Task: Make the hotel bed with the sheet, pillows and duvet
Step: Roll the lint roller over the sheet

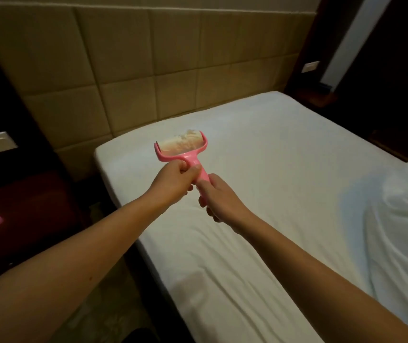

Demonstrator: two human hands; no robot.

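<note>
**Head view: both hands on the lint roller, over the sheet**

Both your hands are curled round the pink lint roller. The left hand grips the neck just under the roll, and the right hand holds the end of the handle. The white sheet lies spread over the mattress beneath and ahead of your grip, smooth near the headboard and creased nearer you. Lay the roll flat on the sheet and run long, straight, overlapping strokes, pressing lightly so the cloth does not bunch. The roll looks well covered, so peel it if it fails to pick up. A heap of white bedding sits at your right, well apart from both hands.
</note>
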